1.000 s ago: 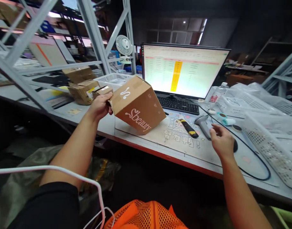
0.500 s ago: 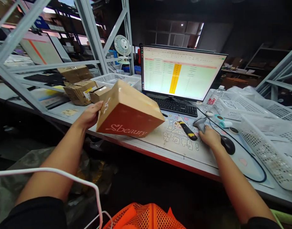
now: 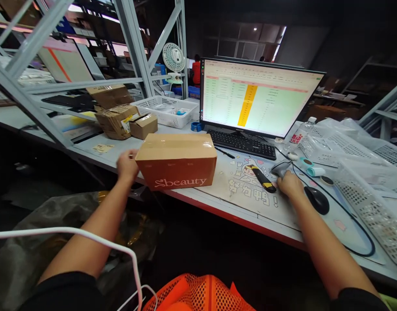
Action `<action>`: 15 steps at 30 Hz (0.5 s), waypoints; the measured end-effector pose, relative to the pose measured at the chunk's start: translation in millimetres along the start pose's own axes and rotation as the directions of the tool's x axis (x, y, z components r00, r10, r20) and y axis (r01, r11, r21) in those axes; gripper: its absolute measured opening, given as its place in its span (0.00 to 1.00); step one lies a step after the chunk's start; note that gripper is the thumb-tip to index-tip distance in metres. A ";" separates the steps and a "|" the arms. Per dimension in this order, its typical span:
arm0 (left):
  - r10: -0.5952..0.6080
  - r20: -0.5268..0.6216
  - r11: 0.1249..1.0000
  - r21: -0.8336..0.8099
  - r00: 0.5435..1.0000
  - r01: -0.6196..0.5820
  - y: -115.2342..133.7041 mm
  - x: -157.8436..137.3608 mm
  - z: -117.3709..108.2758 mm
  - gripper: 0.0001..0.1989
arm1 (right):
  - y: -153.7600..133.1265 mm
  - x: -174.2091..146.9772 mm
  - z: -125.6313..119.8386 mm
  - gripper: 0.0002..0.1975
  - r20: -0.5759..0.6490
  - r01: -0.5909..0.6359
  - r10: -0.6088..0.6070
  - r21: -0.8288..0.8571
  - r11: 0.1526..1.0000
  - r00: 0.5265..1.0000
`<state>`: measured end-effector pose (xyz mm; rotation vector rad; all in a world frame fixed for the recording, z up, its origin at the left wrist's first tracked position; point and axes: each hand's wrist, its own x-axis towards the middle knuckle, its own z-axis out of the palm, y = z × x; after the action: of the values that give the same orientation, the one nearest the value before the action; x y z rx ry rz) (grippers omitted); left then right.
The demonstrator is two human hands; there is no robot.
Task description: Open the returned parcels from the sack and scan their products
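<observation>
Your left hand (image 3: 127, 166) meets the nine o'clock end of a brown rectangular cardboard box (image 3: 177, 164), white-lettered "Sbeauty", at the pale counter's (image 3: 104, 160) near edge. Left fingers partly hidden; can't tell how closed. Your right hand (image 3: 291, 183): fingers curled round a grey plastic handheld scanner (image 3: 280, 168). Yellow-and-black box cutter (image 3: 262, 178) at its nine o'clock.

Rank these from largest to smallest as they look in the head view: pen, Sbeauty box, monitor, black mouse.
1. Monitor
2. Sbeauty box, though nearer the camera
3. Black mouse
4. Pen
</observation>
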<state>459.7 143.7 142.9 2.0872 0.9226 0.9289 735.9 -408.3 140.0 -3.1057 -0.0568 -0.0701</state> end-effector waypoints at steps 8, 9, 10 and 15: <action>0.058 -0.261 0.925 -0.350 0.964 -0.150 72.8 -80.3 7.4 0.33 | -7.5 -11.3 -4.4 0.23 -0.025 0.015 -0.014 0.025 1.000 1.000; 0.011 -0.303 0.920 -0.370 0.953 -0.128 77.3 -80.4 17.1 0.33 | -10.9 -12.1 -6.2 0.23 -0.022 0.016 -0.015 0.029 0.999 1.000; -0.035 -0.346 0.915 -0.388 0.938 -0.109 78.6 -75.8 26.3 0.30 | -13.8 -12.8 -8.0 0.23 -0.016 0.018 -0.017 0.032 0.999 1.000; -0.102 -0.315 0.816 -0.569 0.944 -0.102 64.4 -8.5 56.0 0.10 | -10.3 -12.3 -15.2 0.25 0.022 0.056 -0.058 0.074 0.996 0.998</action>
<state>521.6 87.1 161.0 1.4271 0.6765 1.3937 722.6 -399.0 155.0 -3.0322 -0.1455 -0.0307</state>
